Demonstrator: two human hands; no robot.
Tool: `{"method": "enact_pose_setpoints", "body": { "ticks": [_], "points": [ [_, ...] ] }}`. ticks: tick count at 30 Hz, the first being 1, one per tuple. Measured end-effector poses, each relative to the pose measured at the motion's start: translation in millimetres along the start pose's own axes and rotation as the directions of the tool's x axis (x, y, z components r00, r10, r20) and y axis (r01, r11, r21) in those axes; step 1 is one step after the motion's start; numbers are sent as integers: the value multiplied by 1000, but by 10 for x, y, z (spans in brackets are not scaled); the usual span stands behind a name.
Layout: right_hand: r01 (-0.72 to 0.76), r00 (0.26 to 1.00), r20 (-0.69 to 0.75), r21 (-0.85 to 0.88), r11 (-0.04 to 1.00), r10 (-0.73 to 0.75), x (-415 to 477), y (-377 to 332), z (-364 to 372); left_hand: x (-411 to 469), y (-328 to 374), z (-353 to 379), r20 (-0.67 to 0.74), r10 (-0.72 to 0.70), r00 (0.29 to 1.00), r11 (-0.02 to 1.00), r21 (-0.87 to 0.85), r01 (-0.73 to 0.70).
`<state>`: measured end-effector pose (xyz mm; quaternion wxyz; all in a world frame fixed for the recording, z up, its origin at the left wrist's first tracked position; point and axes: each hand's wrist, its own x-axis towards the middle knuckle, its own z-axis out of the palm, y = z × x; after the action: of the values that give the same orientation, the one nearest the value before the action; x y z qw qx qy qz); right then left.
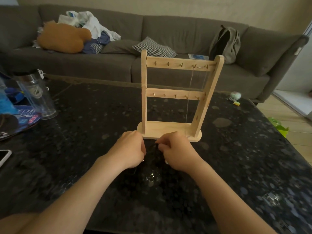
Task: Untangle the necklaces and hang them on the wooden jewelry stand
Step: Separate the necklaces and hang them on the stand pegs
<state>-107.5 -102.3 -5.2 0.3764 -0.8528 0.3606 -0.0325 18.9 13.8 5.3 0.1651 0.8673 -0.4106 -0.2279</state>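
Fingers (161, 146) curled tight, left hand (130, 149) and right hand (177, 152) pinching thin dark chain (153, 147) between them. Stand (143, 98) upright just beyond fingertips; free hooks (168, 63) up-left, left hand nearer. One necklace (190, 85) hangs far right.

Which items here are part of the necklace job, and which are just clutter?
Job: wooden stand; chain already hung on its top-right hooks; tangled necklace pinched between left hand and right hand.
Clutter: clear tumbler, phone, backpack, checked cushion.
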Motion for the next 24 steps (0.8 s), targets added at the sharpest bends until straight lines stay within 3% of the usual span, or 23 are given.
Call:
{"method": "enact_pose_setpoints", "body": {
  "ticks": [3, 6, 10, 12, 16, 22, 24],
  "points": [
    [-2, 1000, -1, 302, 953, 2, -67, -32, -87, -3, -1, -21, 4, 62, 998, 998, -30, -62],
    [10, 1000, -21, 523, 852, 1, -171, -94, -147, -12, 65, -28, -65, 68, 996, 962, -259, -83],
    [82, 990, -138, 733, 675, 30, -286, -162, -194, -64, 197, -13, -133, 10, 991, 722, -685, -99],
    [120, 977, -202, 777, 618, 64, -341, -176, -212, -115, 252, -20, -146, 24, 989, 617, -776, -130],
    [139, 965, -247, 768, 625, 89, -429, -185, -232, -174, 299, 4, -185, 75, 980, 498, -844, -198],
    [121, 956, -266, 737, 665, 120, -486, -185, -262, -185, 331, 72, -85, 9, 996, 310, -947, -84],
    [65, 964, -204, 808, 585, 174, -475, -175, -280, -187, 344, 85, -67, -17, 998, 261, -963, -60]
  ]
}}
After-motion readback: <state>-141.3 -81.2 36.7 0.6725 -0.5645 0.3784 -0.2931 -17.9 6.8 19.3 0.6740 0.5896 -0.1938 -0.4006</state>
